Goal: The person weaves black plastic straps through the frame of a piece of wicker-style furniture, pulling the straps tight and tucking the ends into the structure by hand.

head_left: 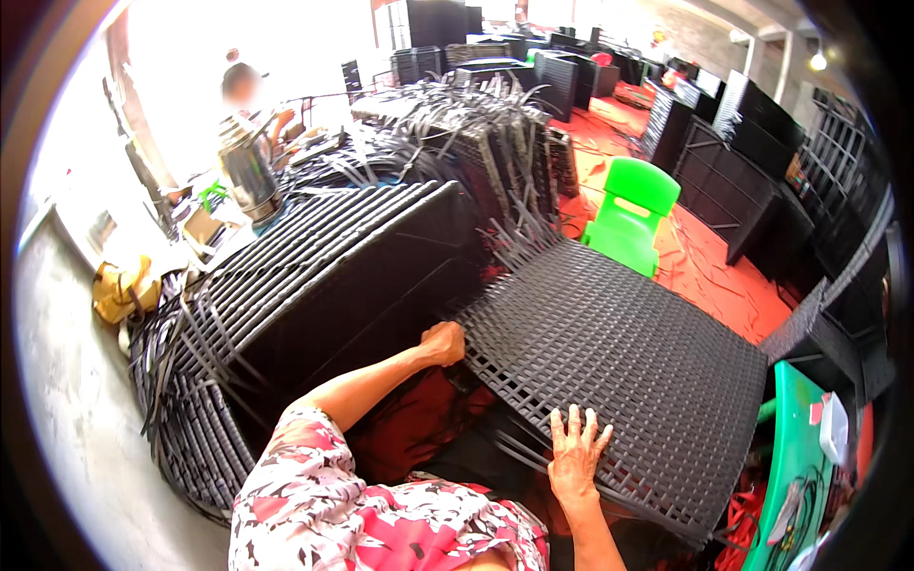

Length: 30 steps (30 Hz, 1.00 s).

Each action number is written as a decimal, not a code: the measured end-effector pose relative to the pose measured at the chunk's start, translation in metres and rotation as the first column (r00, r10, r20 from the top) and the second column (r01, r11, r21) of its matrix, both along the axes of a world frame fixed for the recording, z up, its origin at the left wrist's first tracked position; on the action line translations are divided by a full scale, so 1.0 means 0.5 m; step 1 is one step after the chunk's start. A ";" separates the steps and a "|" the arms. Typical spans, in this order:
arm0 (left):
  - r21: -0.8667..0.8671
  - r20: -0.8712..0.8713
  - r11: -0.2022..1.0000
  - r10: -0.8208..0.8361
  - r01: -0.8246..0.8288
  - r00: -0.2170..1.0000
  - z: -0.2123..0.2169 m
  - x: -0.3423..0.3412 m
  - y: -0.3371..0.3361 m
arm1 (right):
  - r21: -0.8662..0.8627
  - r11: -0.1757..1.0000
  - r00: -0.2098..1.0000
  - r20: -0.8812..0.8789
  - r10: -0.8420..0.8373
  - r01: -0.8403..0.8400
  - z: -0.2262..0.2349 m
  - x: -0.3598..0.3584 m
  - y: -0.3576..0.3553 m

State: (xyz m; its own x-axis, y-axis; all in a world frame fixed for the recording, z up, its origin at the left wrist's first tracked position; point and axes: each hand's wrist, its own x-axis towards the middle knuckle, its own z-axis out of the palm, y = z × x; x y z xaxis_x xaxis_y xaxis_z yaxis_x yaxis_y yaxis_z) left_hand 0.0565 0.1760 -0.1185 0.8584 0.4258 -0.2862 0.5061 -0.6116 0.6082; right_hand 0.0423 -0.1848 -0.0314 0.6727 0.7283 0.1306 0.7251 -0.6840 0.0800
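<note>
A black woven wicker panel (628,371) lies tilted in front of me, loose strand ends sticking out along its edges. My left hand (444,342) is closed on the panel's left corner edge. My right hand (576,449) rests flat with fingers spread on the panel's near edge. My sleeves are a pink, white and black floral print.
A large dark woven frame (324,276) with loose strips stands to the left. A green plastic chair (630,215) is behind the panel on a red floor. Black wicker furniture (752,152) is stacked at the back and right. A person (246,95) sits at far left. A green surface (795,457) is at right.
</note>
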 end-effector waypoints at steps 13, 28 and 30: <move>0.734 0.452 0.474 0.193 -0.486 0.871 0.434 0.019 0.202 | 0.052 0.999 0.994 -0.108 0.013 -0.007 0.009 0.039 -0.009; -0.041 0.927 0.984 -0.028 0.174 0.375 0.355 -0.169 -0.229 | 0.689 0.706 0.447 -0.691 0.569 0.167 0.183 0.047 0.205; 0.033 0.963 0.997 -0.049 0.065 0.266 0.330 -0.159 -0.243 | 0.690 0.679 0.366 -0.717 0.593 0.250 0.178 0.043 0.219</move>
